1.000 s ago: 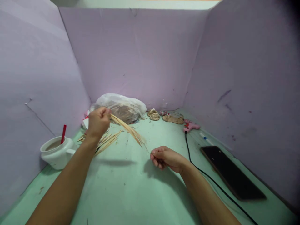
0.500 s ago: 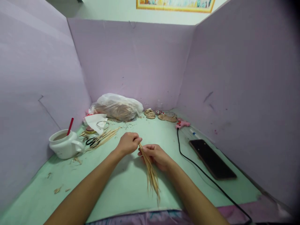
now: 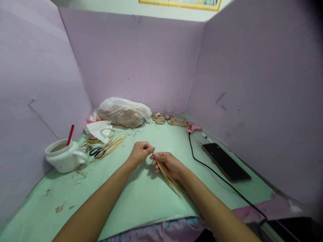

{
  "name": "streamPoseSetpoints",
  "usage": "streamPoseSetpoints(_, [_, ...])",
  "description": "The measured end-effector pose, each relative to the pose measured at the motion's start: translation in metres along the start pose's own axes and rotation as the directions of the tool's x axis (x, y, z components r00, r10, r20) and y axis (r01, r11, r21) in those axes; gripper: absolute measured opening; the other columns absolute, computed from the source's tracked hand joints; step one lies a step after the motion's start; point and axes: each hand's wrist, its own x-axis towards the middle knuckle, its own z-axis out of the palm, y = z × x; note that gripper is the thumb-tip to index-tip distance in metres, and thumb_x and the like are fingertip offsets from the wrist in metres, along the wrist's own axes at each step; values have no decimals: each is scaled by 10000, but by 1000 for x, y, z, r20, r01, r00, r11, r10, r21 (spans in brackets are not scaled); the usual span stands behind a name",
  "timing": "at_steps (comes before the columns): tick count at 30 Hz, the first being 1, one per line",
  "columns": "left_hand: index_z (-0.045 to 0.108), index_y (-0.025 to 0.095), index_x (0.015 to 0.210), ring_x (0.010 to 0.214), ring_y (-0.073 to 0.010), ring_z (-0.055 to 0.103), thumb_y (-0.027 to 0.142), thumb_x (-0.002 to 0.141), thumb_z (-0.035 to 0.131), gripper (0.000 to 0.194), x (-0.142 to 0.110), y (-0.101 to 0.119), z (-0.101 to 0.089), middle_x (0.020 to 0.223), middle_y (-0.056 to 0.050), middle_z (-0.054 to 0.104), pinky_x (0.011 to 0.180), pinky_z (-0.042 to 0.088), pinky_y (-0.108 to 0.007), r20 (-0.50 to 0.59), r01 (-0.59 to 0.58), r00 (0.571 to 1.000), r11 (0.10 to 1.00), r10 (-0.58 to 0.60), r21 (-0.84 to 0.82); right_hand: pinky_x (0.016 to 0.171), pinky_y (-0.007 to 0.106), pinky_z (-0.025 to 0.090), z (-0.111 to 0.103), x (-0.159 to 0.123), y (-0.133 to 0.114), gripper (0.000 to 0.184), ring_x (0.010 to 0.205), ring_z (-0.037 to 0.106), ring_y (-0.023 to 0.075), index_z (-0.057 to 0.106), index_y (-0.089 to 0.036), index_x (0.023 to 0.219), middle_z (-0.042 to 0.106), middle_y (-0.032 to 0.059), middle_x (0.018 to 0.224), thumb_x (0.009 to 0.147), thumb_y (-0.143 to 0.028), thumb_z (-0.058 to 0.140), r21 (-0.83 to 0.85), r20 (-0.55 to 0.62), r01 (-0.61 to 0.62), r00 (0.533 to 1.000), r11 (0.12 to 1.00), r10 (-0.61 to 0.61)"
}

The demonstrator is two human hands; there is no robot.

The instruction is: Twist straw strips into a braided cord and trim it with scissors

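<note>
My left hand (image 3: 140, 153) pinches the upper end of a bundle of dry straw-coloured fibre strips (image 3: 168, 176) between thumb and fingers. Just right of it, my right hand (image 3: 168, 163) is closed round the same bundle a little lower down. The loose ends of the strips hang toward me and to the right, above the pale green table (image 3: 141, 205). More strips (image 3: 112, 148) lie in a pile left of my hands, beside black scissors (image 3: 96, 152).
At left stands a white pot (image 3: 63, 159) with a red stick (image 3: 70, 135) in it. A plastic bag (image 3: 123, 112) lies at the back, near woven pieces (image 3: 159, 119). On the right are a pink glue gun (image 3: 193, 127), its black cord (image 3: 209, 165) and a phone (image 3: 225, 162).
My left hand has come down and right with the bundle to meet my right hand, which has closed on it. Lately the loose ends have swung to the right.
</note>
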Motion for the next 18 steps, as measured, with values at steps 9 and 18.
streamPoseSetpoints(9, [545,136,548,382,-61,335,490,687,532,381,3,-17,-2,446,41,458,422,243,-215,-47,129,989,981,-137,-141,478,234,453,1,3,3,226,422,483,72,623,-130,785,555,-24,560,682,-327,664,16,-31,-18,999,1000,18])
streamPoseSetpoints(18, [617,107,657,445,-54,387,346,565,702,270,3,-19,3,532,18,532,461,300,-197,-28,231,965,900,-259,-370,506,222,402,-5,28,-8,325,524,522,99,623,-118,718,602,16,608,554,-362,762,-125,-169,-24,986,992,3])
